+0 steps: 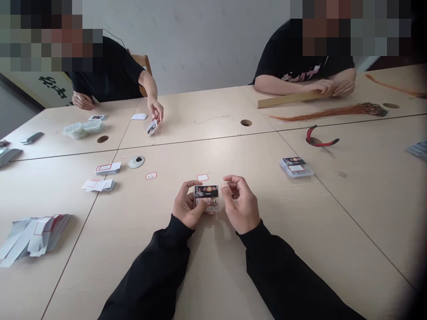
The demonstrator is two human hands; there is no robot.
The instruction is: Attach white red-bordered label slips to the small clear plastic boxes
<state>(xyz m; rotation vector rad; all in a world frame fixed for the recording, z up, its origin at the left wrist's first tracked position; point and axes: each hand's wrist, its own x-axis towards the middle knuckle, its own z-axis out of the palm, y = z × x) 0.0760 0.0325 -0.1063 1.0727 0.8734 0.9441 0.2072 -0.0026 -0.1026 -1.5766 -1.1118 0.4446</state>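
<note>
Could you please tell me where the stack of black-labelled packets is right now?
In the head view, the stack lies right of the right hand, below a red curved strip.

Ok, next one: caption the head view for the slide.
Left hand holds a printed hook packet beside the right hand, over a shared table.

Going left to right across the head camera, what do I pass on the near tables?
Paper strips, white cards, red-outlined label, left hand, right hand, packet stack, red band
</note>
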